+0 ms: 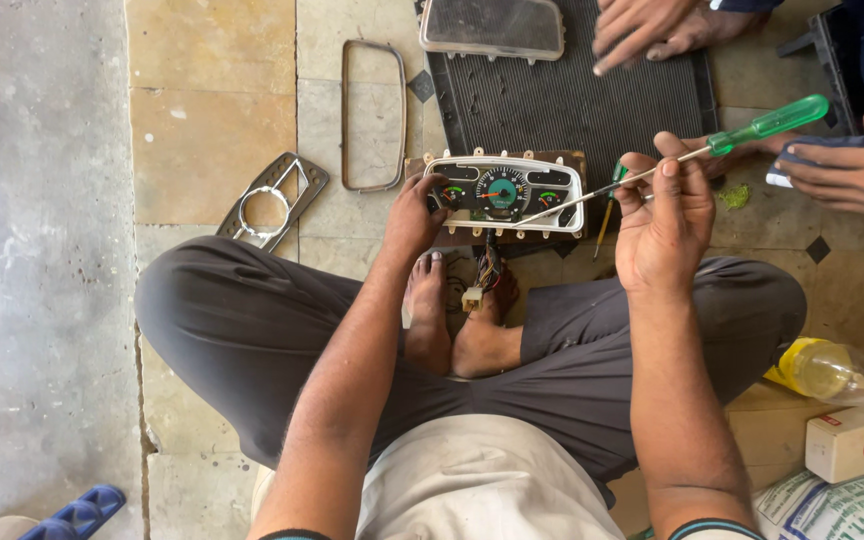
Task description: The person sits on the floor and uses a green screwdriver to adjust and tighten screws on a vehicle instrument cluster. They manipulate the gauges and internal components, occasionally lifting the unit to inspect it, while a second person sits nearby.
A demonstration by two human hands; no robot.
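Above crossed legs on the floor, left hand [414, 215] fingers clamped on instrument cluster [504, 193], right hand [664, 215] fingers pinching green-handled screwdriver [672, 158], tip on cluster face.

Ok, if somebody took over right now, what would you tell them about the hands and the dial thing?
Left hand: grips the left end of the gauge cluster, held up over the feet.
Right hand: holds a green-handled screwdriver, tip on the cluster's face.
Wires hang below it.
Done: clear cover, rim and metal bezel lie apart on the floor.
Left: cannot tell which screws remain.
Other people's hands work nearby, top right.
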